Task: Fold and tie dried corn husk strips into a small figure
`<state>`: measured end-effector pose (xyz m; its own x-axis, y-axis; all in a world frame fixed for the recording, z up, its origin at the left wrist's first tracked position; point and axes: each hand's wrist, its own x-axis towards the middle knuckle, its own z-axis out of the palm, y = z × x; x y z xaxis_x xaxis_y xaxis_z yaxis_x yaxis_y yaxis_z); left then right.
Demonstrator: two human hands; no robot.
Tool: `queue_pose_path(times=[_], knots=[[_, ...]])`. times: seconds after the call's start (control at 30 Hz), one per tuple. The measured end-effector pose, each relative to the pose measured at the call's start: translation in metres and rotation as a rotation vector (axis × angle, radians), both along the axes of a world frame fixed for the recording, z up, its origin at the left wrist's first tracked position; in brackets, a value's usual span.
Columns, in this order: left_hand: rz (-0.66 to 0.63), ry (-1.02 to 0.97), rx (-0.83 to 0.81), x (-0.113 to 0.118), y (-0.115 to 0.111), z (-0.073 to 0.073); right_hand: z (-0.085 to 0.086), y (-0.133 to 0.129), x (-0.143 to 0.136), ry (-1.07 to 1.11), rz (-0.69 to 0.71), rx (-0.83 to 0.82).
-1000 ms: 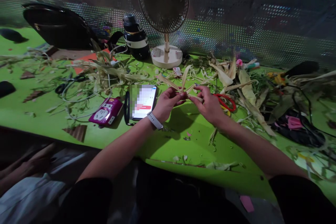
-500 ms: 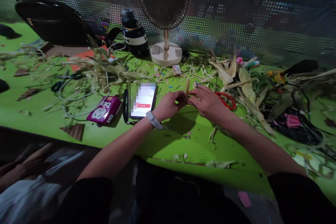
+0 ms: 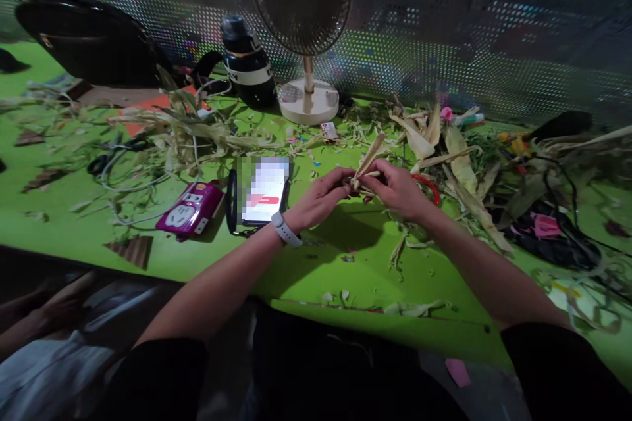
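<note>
Between my two hands, above the green table (image 3: 306,279), is a small piece made of pale dried corn husk (image 3: 369,156), with one broad strip pointing up and thin ends sticking out sideways. My left hand (image 3: 326,194), with a pale watch on its wrist, pinches it from the left. From the right, the fingers of my right hand (image 3: 394,189) are closed on the same husk piece. Part of it is hidden behind the fingers. Close to my left wrist lies a lit phone (image 3: 266,194). Just beyond my right hand lies a red ring-shaped item (image 3: 430,188).
A white fan (image 3: 309,102) and a dark bottle (image 3: 249,66) stand at the back. A purple power strip (image 3: 190,210) with a white cable lies left. Loose corn husks (image 3: 461,154) are heaped at right. Another person's arm (image 3: 47,306) shows at lower left.
The husk strip, upright before, now leans to the right, with thin ends visible beside it. My right hand has turned and closed in on the piece. The view has shifted slightly.
</note>
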<state>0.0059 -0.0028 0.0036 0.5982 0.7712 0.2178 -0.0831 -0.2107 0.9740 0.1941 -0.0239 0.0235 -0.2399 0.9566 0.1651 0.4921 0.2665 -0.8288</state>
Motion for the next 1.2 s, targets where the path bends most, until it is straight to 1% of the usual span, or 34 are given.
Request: queue_pose_path(times=[0.1,0.2,0.27,0.37,0.43,0.53,0.63,0.7,0.77,0.8,0.9,0.97,1.0,1.03,1.1,1.17,1.2], knots=[[0.099,-0.094,-0.085,0.005,-0.003,-0.005,-0.003,-0.003,-0.007,0.093,-0.073,-0.046],[0.183,-0.168,-0.11,0.008,-0.003,-0.008,-0.006,-0.004,-0.016,0.285,-0.099,-0.166],[0.187,-0.2,-0.156,0.008,-0.003,-0.008,-0.006,-0.004,-0.02,0.394,-0.111,-0.253],[0.142,-0.219,-0.236,0.006,-0.002,-0.006,-0.007,-0.003,-0.023,0.474,-0.148,-0.327],[0.118,-0.209,-0.262,0.005,-0.001,-0.004,-0.007,-0.002,-0.024,0.499,-0.165,-0.339],[0.105,-0.179,-0.275,0.005,-0.001,-0.004,-0.009,-0.002,-0.026,0.512,-0.152,-0.326],[0.147,-0.185,-0.299,0.006,0.0,-0.004,-0.012,-0.002,-0.025,0.477,-0.149,-0.319],[0.197,-0.204,-0.316,0.005,0.002,-0.005,-0.014,-0.003,-0.023,0.374,-0.142,-0.32],[0.244,-0.218,-0.323,0.005,0.003,-0.005,-0.016,-0.006,-0.022,0.198,-0.108,-0.24],[0.262,-0.22,-0.323,0.004,0.004,-0.005,-0.016,-0.007,-0.021,0.082,-0.089,-0.154],[0.308,-0.189,-0.306,0.004,0.005,-0.007,-0.015,-0.014,-0.022,-0.352,-0.078,0.217],[0.348,-0.118,-0.245,0.003,0.005,-0.008,-0.013,-0.018,-0.023,-0.638,-0.083,0.436],[0.366,-0.068,-0.192,0.003,0.005,-0.008,-0.011,-0.02,-0.023,-0.743,-0.077,0.525],[0.374,-0.017,-0.134,0.002,0.005,-0.008,-0.009,-0.02,-0.022,-0.816,-0.065,0.602],[0.346,0.064,-0.029,0.0,0.004,-0.005,-0.005,-0.019,-0.02,-0.855,-0.044,0.732],[0.272,0.107,0.047,-0.002,0.004,-0.001,0.001,-0.016,-0.016,-0.789,-0.046,0.789],[0.232,0.118,0.086,-0.003,0.004,0.002,0.003,-0.014,-0.013,-0.741,-0.045,0.772]])
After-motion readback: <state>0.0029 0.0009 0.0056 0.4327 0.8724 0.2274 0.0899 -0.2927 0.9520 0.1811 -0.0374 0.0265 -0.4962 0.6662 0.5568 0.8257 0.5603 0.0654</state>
